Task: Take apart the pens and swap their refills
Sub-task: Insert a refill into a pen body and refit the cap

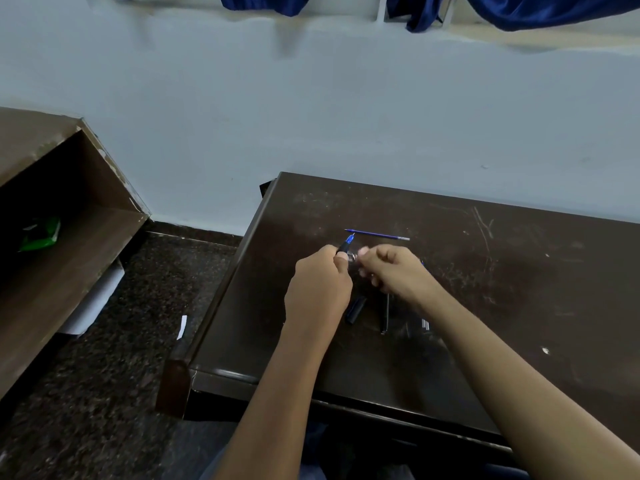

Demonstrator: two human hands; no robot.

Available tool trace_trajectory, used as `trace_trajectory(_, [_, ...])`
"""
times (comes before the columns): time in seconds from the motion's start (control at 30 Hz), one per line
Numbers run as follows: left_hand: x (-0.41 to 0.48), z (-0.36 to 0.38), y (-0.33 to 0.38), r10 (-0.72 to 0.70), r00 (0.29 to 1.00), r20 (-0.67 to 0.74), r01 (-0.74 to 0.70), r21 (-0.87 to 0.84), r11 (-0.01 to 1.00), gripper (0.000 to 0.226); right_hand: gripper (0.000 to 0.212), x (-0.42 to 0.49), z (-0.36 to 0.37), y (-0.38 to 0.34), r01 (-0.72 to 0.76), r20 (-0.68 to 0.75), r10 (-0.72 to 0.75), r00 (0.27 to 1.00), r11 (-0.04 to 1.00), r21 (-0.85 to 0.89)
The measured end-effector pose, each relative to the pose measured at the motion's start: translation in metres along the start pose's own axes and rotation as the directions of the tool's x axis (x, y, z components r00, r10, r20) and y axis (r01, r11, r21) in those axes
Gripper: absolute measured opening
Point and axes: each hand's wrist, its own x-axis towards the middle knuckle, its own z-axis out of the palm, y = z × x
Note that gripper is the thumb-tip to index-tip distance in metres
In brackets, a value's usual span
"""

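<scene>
- Judging from the desk (485, 271), the task is partly done. One blue refill (377, 234) already lies loose on the far side of the hands, pulled out of its pen.
- A dark pen part (356, 309) and a thinner dark piece (383, 313) lie just in front of the hands, between the forearms. At least one pen therefore looks taken apart.
- The second pen (346, 244) is in hand, its blue tip pointing toward the loose refill and close to that refill's left end.
- Left to do, by this reading: free this pen's refill, put each refill into the other body, and close both pens.
- The person's left hand (318, 289) is curled tight, thumb and fingers wrapped round the pen's front section.
- The right hand (394, 271) is also curled, its fingertips (362, 252) meeting the pen just behind the left thumb. Motion blur hides the contact, so it probably pinches the pen's clear rear part, as if to twist or pull it.
</scene>
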Motion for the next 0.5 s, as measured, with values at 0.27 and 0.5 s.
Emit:
trace_trajectory(0.27, [-0.001,0.002,0.009,-0.006,0.986,0.164,0.017,-0.066,0.998,0.030,0.033,-0.012,0.012,-0.025,-0.094,0.015,0.101,0.995,0.850,0.519])
trace_trajectory(0.5, [-0.001,-0.004,0.011,0.073,0.982,0.172,-0.037,-0.207,0.978,0.030,0.017,-0.016,0.007,-0.043,-0.091,0.069,0.060,0.996,0.752,0.653])
